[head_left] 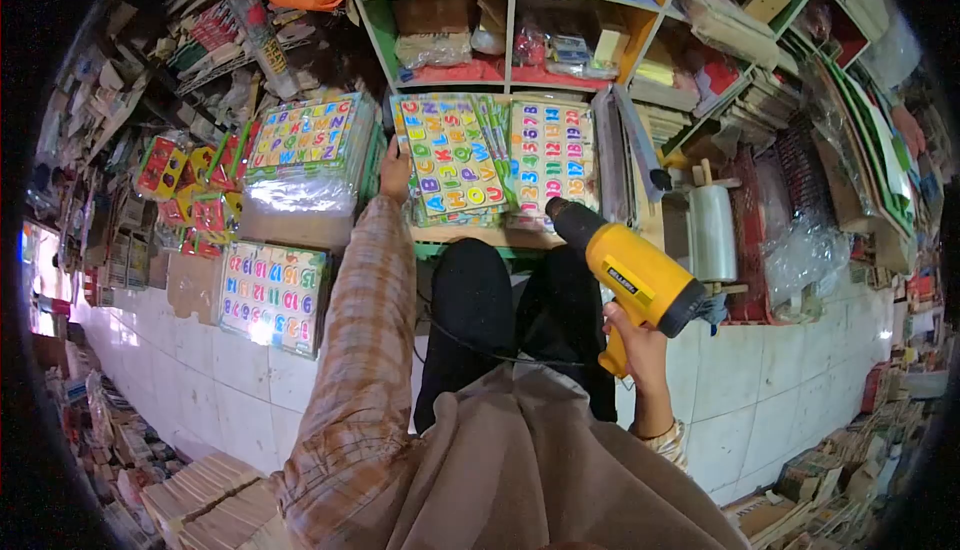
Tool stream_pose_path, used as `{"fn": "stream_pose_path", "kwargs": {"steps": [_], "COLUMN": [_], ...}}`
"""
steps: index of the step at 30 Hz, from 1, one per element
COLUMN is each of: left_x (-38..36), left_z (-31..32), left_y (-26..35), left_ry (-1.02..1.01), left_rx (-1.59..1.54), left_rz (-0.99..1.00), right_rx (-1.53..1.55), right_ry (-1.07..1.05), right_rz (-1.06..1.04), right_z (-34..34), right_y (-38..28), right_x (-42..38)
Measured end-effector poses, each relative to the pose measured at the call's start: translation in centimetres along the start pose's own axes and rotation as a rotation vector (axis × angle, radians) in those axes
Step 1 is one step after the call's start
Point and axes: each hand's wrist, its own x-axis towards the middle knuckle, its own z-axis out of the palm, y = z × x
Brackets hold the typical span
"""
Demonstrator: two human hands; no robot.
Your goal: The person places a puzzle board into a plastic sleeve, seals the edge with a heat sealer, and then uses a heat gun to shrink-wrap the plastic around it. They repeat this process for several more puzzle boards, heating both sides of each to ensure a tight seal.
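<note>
My right hand [642,350] is wrapped around the handle of a yellow and black heat gun [640,268]. Its nozzle points up and left, over the lower edge of a number puzzle board [552,155]. Beside that lies a tilted alphabet puzzle board [448,155] on top of a stack. My left hand [396,175] grips this board's left edge, with some fingers hidden. Farther left, another stack of alphabet boards [300,135] has shiny clear plastic at its front. Lower down, a second stack of number boards [268,295] appears upside down to me.
Shelves [513,40] with packed goods rise behind the work table. A roll of clear film [711,235] stands at the right, near a red crate [752,250]. Red and yellow packages [195,185] sit at the left. A dark cord [480,348] crosses my legs.
</note>
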Motion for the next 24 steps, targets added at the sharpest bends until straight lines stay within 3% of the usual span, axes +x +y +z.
{"fn": "stream_pose_path", "kwargs": {"steps": [3, 4, 7, 8, 11, 13, 15, 18, 21, 22, 24], "left_x": [5.4, 2.4, 0.8, 1.1, 1.4, 0.6, 0.2, -1.8, 0.1, -1.2, -0.6], "left_z": [-0.8, -0.5, -0.4, -1.0, -2.4, -2.8, -3.2, -2.4, -3.3, -2.6, -2.3], "left_y": [-10.1, -5.7, -7.1, -8.7, -10.9, -10.6, -10.3, -6.4, -11.4, -8.3, -7.7], "left_ry": [0.037, -0.004, 0.014, -0.107, -0.225, -0.207, -0.207, -0.144, -0.213, -0.178, -0.151], "left_rx": [0.198, 0.318, 0.906, 0.953, 0.627, 0.559, 0.614, 0.414, 0.396, 0.384, 0.469], "left_rz": [0.304, 0.104, 0.042, 0.05, 0.201, 0.065, 0.204, -0.094, 0.056, 0.076, 0.048], "right_rx": [-0.165, -0.159, -0.104, -0.125, -0.118, -0.09, -0.076, -0.073, -0.051, -0.044, -0.014], "right_ry": [-0.102, -0.153, -0.314, -0.336, -0.269, -0.193, -0.102, -0.096, -0.128, -0.141, -0.19], "right_rz": [0.108, 0.1, -0.071, -0.118, -0.202, -0.18, -0.176, 0.001, 0.121, 0.167, 0.202], "right_z": [1.3, 2.1, 5.1, 6.1, 8.3, 8.8, 8.0, 5.8, 4.4, 4.0, 2.4], "right_y": [-1.8, -1.9, -0.4, 0.5, 1.9, 1.9, 1.4, 1.0, 1.0, 1.3, 2.5], "right_x": [0.5, 0.7, 2.0, 2.6, 4.5, 5.3, 5.4, 3.8, 1.4, 0.5, -0.2]}}
